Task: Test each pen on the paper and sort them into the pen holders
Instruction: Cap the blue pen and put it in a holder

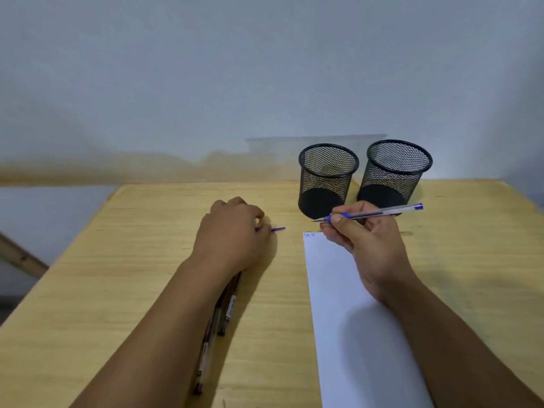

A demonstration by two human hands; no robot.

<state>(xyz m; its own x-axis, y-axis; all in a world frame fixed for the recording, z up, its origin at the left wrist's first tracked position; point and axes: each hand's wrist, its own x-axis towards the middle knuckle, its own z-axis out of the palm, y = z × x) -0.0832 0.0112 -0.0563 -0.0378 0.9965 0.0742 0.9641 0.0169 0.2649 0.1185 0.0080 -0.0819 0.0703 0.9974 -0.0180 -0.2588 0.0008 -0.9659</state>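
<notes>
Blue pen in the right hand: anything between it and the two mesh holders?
Nothing visible. The right hand holds the blue pen just in front of both mesh holders, whose open tops look empty. The left hand is off to the side.

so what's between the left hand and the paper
In the head view, only a blue pen cap that the left hand pinches, poking out toward the paper; the rest is bare table.

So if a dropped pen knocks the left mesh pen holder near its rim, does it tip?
Possibly. The left mesh pen holder looks empty and is open wire mesh, so probably light. It stands taller than wide, on a smooth wooden table, so it may slide or topple.
</notes>
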